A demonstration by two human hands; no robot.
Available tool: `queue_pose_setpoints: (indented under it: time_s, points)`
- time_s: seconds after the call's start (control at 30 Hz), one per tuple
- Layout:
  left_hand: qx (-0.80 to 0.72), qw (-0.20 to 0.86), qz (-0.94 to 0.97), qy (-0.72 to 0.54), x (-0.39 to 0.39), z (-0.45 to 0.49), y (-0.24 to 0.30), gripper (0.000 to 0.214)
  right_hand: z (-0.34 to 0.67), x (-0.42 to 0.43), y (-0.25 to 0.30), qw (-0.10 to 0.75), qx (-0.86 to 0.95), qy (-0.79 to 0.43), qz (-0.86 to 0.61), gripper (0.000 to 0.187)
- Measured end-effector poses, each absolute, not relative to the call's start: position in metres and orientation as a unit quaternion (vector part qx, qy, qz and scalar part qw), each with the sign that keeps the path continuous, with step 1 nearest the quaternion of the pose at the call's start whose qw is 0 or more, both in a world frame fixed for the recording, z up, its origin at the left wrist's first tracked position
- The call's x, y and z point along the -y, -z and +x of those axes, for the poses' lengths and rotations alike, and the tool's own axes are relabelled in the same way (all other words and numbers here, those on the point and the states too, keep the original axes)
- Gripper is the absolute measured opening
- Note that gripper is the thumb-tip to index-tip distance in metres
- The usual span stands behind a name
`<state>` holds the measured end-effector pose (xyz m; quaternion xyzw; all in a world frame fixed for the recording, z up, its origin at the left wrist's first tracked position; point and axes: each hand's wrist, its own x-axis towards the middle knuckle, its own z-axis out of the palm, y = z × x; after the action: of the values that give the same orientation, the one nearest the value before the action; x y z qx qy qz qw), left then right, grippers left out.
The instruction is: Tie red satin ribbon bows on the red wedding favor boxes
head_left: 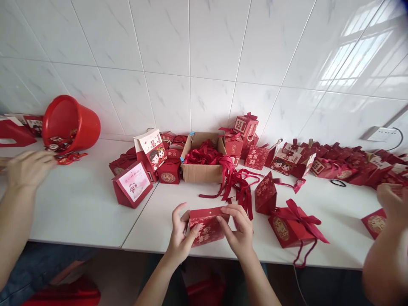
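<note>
Both my hands grip a small red gift box with gold lettering over the near edge of the white table. My left hand pinches its left side, thumb up. My right hand curls its fingers over the top right edge. Behind the box lies a tangle of red ribbons that spills from an open cardboard box. A finished red box with a ribbon bow stands to the right.
A tipped red bucket spills small sweets at far left, where another person's hand reaches. Another person's arm is at the right. Several red gift boxes line the tiled wall; more boxes stand left of centre.
</note>
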<state>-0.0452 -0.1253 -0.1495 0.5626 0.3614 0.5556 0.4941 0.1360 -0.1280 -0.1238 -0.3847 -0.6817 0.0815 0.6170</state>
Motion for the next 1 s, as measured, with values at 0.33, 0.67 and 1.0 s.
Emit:
queue_pose_setpoints:
  time_s: [0.33,0.67,1.0]
  points:
    - [-0.318,0.394,0.665,-0.548,0.134,-0.041,0.144,0.008,0.126,0.152,0.133,0.635,0.623,-0.194,-0.413,0.005]
    - [-0.309,0.475,0.616,-0.547,0.133,-0.037,0.144,0.011,0.188,0.086,0.160,0.451,0.670,-0.113,-0.580,0.034]
    - [-0.327,0.492,0.589,-0.552,0.135,-0.035,0.147,0.017,0.183,0.136,0.219,0.344,0.624,-0.069,-0.698,0.024]
